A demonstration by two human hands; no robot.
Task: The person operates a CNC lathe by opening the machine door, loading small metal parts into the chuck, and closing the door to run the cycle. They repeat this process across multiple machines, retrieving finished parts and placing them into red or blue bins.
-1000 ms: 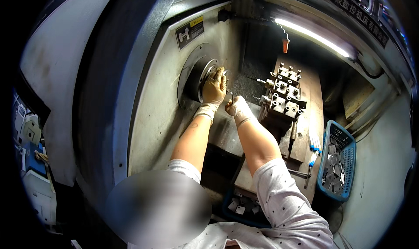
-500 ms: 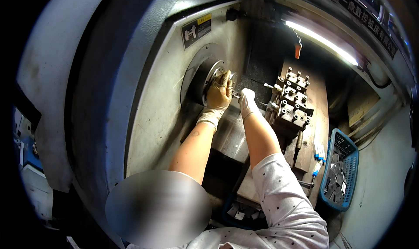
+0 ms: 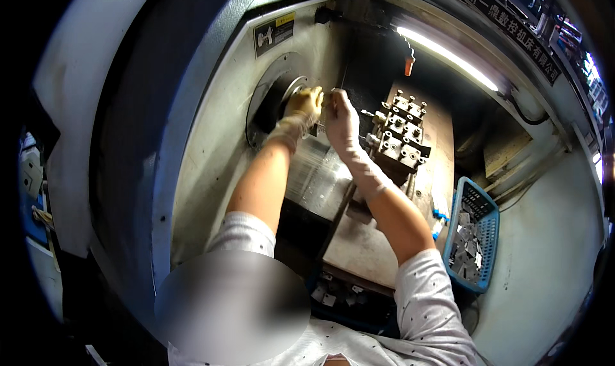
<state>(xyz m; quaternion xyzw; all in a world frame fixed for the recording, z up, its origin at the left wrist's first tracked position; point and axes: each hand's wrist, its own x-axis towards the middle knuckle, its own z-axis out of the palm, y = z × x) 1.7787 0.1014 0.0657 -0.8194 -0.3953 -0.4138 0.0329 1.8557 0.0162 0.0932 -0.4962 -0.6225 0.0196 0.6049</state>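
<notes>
Chuck [image 3: 272, 104]: sat at eleven o'clock. Your left hand [image 3: 304, 104]: fingers curled by its face, grip unclear. Your right hand [image 3: 341, 117]: rose to left's three o'clock, fingers curled, hold unclear; both worked level.

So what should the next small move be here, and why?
Probably ease the right hand slightly left toward the chuck: the left hand is at the chuck's face, while the right is just beside it, on the tool block side. What either hand grips is unclear.
</notes>
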